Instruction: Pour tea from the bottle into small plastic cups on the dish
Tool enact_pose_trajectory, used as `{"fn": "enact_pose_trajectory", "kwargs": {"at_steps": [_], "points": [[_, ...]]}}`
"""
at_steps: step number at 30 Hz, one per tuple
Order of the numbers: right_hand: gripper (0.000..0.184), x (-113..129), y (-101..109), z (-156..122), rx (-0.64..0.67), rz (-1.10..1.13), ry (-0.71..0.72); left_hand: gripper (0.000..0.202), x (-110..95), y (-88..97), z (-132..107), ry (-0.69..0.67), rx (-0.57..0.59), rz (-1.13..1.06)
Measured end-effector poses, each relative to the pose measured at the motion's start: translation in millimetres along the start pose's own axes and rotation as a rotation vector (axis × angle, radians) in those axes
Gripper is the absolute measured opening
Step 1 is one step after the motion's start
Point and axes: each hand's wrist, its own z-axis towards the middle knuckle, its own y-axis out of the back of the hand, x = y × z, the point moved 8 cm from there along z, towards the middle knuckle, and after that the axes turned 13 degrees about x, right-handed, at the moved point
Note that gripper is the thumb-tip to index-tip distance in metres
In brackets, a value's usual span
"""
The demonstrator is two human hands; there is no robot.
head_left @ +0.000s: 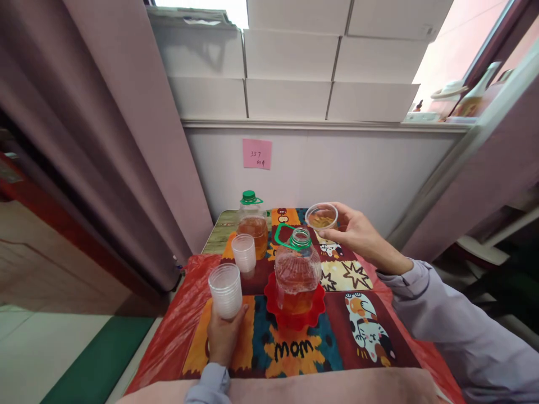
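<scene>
Pale wall (320,163) with white boxes (290,56) stacked on its ledge (337,125), mauve curtain (113,112) at the left, and beneath them a small table (221,227) dressed in a bright patterned mat (290,353). Along the left edge, red plastic sheet (164,331) showing from under the mat. Toward that edge, nearer the front, a stack of clear cups (226,289), mouths up, with the left hand (225,334) closed around its base, probably gripped low to keep the nested cups together and the rims untouched. Just beyond, a second stack (244,252) standing upright, seemingly placed within easy reach. Behind that, close to the far left corner, a capped jug (252,225) of amber drink, likely parked there out of the way. Around the middle of the table, an open jug (297,275) set in a red scalloped dish (295,321), apparently as a guard against drips; clear walls, ridged shoulders, bare mouth, amber-red liquid inside. Past its mouth to the right, above the table toward the far edge, a single cup (322,216) gripped by the right hand (357,230) between thumb and fingers, perhaps at the side to keep the opening free. Clear, wide-rimmed, inside visible, with a yellowish patch low down; cannot tell whether drink or mat colour showing through.
</scene>
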Motion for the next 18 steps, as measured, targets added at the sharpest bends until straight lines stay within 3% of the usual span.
{"fn": "enact_pose_trajectory", "kwargs": {"at_steps": [8, 18], "points": [[0.058, 8, 0, 1, -0.016, -0.206, 0.012, 0.061, 0, -1.2, 0, -0.018, 0.004, -0.05], [0.054, 35, 0, 3, -0.09, -0.538, 0.124, 0.058, -1, -0.9, 0, -0.02, 0.003, -0.06]]}}
